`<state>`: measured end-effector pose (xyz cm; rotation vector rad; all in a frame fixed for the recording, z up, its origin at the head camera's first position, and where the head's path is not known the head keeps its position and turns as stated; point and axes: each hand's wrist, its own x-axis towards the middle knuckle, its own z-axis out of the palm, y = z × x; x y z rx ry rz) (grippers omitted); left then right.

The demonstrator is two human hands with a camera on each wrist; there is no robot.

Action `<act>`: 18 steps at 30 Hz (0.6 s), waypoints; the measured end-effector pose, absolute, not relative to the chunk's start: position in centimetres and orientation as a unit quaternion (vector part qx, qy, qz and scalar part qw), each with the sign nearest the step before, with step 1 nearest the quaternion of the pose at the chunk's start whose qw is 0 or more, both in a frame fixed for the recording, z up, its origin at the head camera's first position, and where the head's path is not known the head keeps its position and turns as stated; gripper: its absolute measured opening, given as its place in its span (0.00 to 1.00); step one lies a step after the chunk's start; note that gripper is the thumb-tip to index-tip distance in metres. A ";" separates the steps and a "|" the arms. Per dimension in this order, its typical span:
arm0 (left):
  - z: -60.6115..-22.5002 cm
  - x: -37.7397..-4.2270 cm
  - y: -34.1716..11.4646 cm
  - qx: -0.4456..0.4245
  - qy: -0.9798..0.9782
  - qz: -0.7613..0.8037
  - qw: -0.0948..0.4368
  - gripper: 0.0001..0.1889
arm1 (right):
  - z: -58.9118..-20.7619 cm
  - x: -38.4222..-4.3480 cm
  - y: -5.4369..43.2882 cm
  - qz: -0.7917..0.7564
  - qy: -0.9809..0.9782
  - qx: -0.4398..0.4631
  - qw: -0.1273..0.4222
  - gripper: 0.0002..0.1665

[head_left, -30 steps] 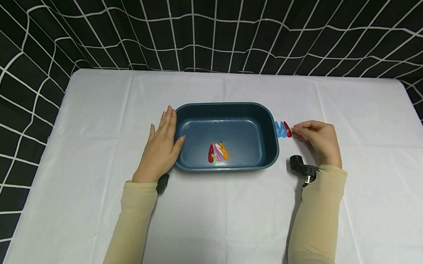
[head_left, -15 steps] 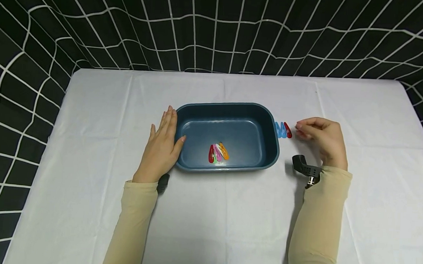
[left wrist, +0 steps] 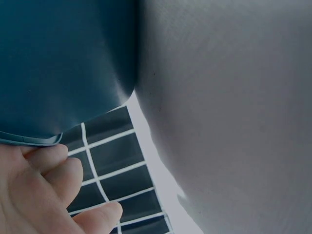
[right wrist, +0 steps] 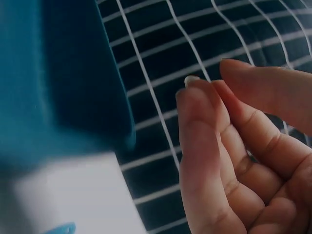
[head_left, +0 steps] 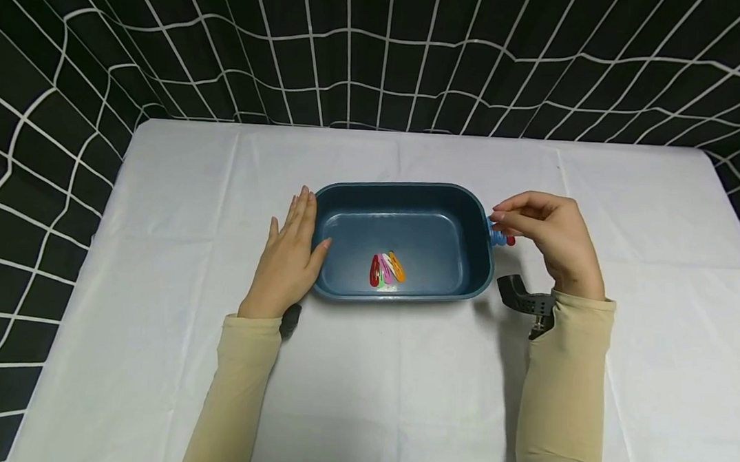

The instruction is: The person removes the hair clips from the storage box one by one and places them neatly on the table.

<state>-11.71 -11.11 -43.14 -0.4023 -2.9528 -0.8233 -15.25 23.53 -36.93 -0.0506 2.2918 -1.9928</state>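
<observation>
A dark blue plastic basin (head_left: 398, 298) stands on the table, with several snap hair clips, among them an orange clip (head_left: 397, 266) and a red clip (head_left: 375, 271), lying on its floor. My left hand (head_left: 288, 255) rests along the basin's left rim, fingers straight and thumb over the edge. Just beyond the right rim, my right hand (head_left: 546, 232) hovers over a row of blue clips (head_left: 498, 238) and another red clip (head_left: 511, 241), partly hiding them. In the right wrist view, its loosely bent fingers (right wrist: 200, 146) and thumb show nothing between them.
A white cloth (head_left: 350, 395) covers the table. Black panels with a white net (head_left: 377, 59) enclose the back and left side. A black wrist camera mount (head_left: 522, 300) sticks out from the right sleeve.
My right hand first drew back a little from the red clip, then moved left over the row of clips to the basin's right rim. The left hand stays at the left rim.
</observation>
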 end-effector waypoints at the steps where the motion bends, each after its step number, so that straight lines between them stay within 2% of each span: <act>1: -43.1 -11.7 -11.1 -0.131 -0.954 -0.267 0.026 0.36 | -36.7 -15.3 23.2 -0.647 0.759 -0.024 0.060 0.03; 12: -42.9 -11.7 -11.0 -0.133 -0.954 -0.269 0.024 0.35 | -35.3 -16.3 20.0 -0.547 0.820 -0.085 0.142 0.06; 18: -43.0 -11.7 -11.0 -0.132 -0.953 -0.272 0.025 0.35 | -35.5 -17.5 17.7 -0.515 0.819 -0.141 0.209 0.06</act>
